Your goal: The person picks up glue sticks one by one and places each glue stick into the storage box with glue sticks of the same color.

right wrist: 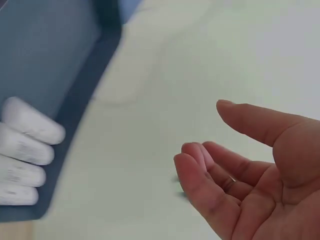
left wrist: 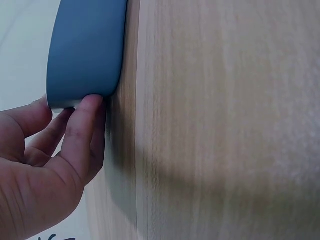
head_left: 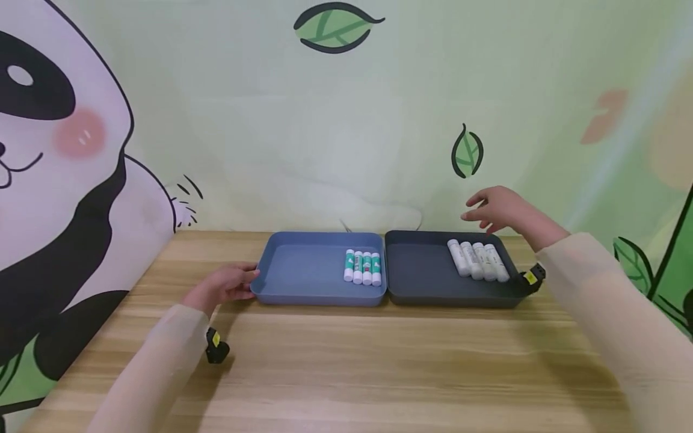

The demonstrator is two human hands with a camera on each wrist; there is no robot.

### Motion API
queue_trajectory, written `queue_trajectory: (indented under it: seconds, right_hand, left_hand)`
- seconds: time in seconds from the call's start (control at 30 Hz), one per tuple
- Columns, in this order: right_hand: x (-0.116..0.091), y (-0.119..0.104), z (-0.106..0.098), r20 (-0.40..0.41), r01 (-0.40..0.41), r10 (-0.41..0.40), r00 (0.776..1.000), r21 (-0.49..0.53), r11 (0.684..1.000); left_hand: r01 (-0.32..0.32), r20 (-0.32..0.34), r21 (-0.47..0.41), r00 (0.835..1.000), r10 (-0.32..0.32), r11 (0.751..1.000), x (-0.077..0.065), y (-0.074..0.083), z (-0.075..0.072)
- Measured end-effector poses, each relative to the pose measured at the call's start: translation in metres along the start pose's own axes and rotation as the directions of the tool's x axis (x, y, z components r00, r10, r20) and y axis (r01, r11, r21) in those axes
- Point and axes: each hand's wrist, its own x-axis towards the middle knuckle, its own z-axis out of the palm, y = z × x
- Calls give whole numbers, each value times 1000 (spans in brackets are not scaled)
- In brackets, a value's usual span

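My left hand (head_left: 230,282) holds the left end of the blue tray (head_left: 303,270), its thumb at the rim and its fingertips against the lower end wall in the left wrist view. Several small white tubes with green labels (head_left: 363,267) lie side by side at that tray's right end. My right hand (head_left: 500,209) hangs in the air over the back right edge of the dark grey tray (head_left: 417,273), fingers loosely bent, nothing in them. Below it, several plain white tubes (head_left: 476,260) with faint print lie in a row inside the dark tray.
Both trays stand edge to edge on a wood-grain table (head_left: 379,361), near its back. Behind them rises a pale green wall (head_left: 260,150) with a painted panda (head_left: 70,180) and leaves. A black wrist camera (head_left: 216,347) sits at the left cuff, another (head_left: 533,276) at the right.
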Motion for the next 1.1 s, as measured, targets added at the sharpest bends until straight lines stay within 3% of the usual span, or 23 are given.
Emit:
queue_trajectory:
  seconds: [0.23, 0.5, 0.7, 0.87, 1.1]
  right_hand:
    - [-63, -13, -6, -137, 145, -151, 979, -53, 988]
    - [-114, -15, 27, -213, 238, -257, 943, -113, 965]
    - [-127, -10, 62, -237, 321, -332, 913, -85, 943]
    - [-130, -6, 92, -213, 356, -357, 909, -45, 933]
    - [-126, 1, 138, -92, 429, -424, 901, 37, 902]
  left_hand:
    - [4, -11, 4, 1000, -4, 1000, 9, 4, 3]
    - [30, -44, 51, 999, -28, 998, 14, 9, 3]
    - [35, -60, 51, 998, -32, 998, 12, 10, 0]
    - [32, -69, 48, 997, -28, 998, 10, 12, -3]
    - [20, -78, 81, 997, -14, 997, 10, 10, -2]
